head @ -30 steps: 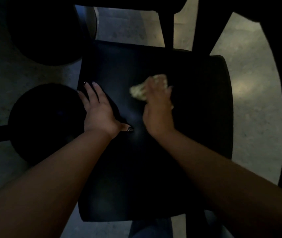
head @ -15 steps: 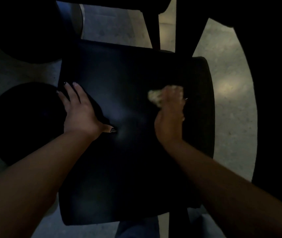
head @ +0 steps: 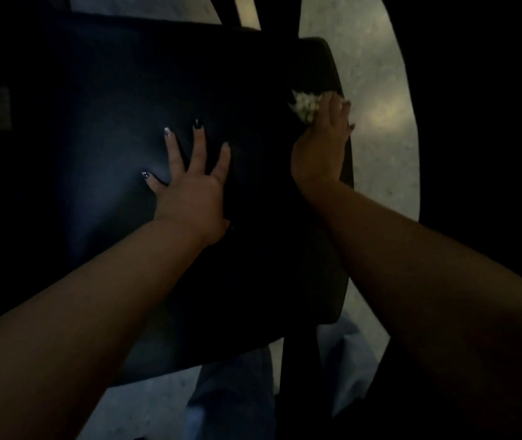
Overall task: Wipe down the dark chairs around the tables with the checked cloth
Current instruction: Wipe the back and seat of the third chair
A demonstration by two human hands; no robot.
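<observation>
A dark chair seat fills most of the head view, dimly lit. My left hand lies flat on the middle of the seat with its fingers spread. At the seat's right edge my right hand presses a bunched pale cloth against the edge, with fingers over the cloth and reaching past the rim. Only a small pale wad of the cloth shows beyond the fingers; its checks cannot be made out.
Pale concrete floor shows to the right of the seat. A large dark shape fills the far right. Dark chair legs cross the top. My blue trouser legs stand below the seat's front edge.
My right hand has slid the cloth from the seat's middle to its right edge. My left hand has moved from the seat's left edge to its middle and spread its fingers. The camera moved closer.
</observation>
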